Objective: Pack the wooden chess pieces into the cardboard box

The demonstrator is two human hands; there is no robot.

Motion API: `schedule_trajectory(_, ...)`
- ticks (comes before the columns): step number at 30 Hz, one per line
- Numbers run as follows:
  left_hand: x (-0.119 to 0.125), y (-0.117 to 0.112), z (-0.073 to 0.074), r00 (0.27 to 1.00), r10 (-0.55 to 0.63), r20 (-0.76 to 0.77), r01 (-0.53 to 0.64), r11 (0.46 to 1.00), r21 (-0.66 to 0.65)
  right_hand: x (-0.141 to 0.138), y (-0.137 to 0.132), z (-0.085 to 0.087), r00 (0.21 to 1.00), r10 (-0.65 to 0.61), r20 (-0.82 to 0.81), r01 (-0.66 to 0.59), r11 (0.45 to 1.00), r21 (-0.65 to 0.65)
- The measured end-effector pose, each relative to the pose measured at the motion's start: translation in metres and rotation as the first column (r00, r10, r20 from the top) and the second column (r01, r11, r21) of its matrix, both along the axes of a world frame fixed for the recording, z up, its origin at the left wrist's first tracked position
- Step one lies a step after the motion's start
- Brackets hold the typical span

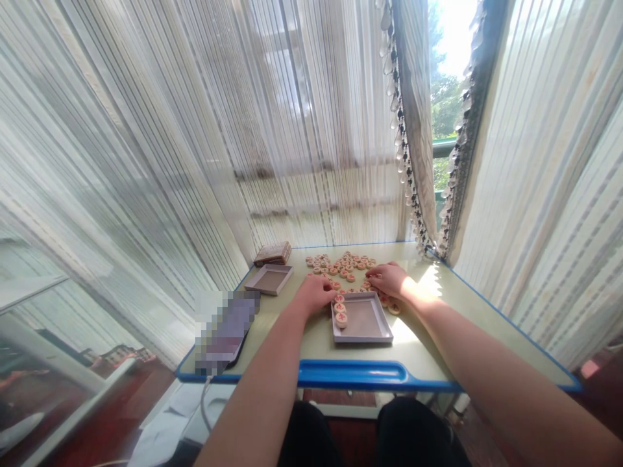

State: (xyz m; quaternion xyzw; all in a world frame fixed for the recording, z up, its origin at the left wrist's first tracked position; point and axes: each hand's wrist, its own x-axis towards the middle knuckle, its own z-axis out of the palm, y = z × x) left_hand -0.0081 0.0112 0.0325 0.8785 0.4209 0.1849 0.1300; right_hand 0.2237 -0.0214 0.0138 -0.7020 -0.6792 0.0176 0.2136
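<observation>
Several round wooden chess pieces (341, 262) with red marks lie scattered on the far part of the pale green table (438, 350). A shallow grey box tray (363, 320) sits in front of them with three pieces (340, 309) lined up along its left wall. My left hand (315, 293) rests knuckles up just left of the tray's far corner, fingers curled over pieces; what it holds is hidden. My right hand (388, 279) lies behind the tray's far right corner, its fingers bent down onto the scattered pieces.
A second grey tray (269, 279) lies at the left, with a brown folded board (273, 253) behind it. A blurred-out phone (225, 332) lies at the table's left front corner. Striped curtains (195, 162) surround the table. The blue table rim (353, 374) runs along the front.
</observation>
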Motion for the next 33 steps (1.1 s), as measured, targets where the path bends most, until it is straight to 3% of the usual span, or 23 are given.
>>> schedule_trajectory(16, -0.001, -0.001, 0.004, 0.998, 0.030, -0.049, -0.025, 0.994, 0.106, 0.001, 0.002, 0.001, 0.994, -0.083, -0.070, 0.080, 0.996, -0.046)
schedule_trajectory(20, -0.001, -0.001, 0.003, 0.996, 0.064, -0.062, -0.057, 0.993, 0.106, -0.001, -0.006, 0.008, 0.991, -0.085, -0.106, 0.092, 0.994, 0.058)
schedule_trajectory(23, -0.002, 0.000, 0.002, 0.998, 0.048, -0.050, -0.042, 0.992, 0.121, -0.011, -0.020, 0.020, 0.988, 0.094, -0.122, -0.069, 0.979, 0.193)
schedule_trajectory(26, -0.002, 0.001, 0.000, 0.998, 0.035, -0.046, -0.029, 0.991, 0.133, -0.026, -0.032, 0.029, 0.939, 0.327, -0.105, -0.309, 0.937, 0.161)
schedule_trajectory(33, 0.000, -0.002, 0.002, 0.994, 0.089, -0.067, -0.080, 0.988, 0.133, -0.043, -0.037, 0.020, 0.893, 0.436, -0.108, -0.440, 0.898, -0.013)
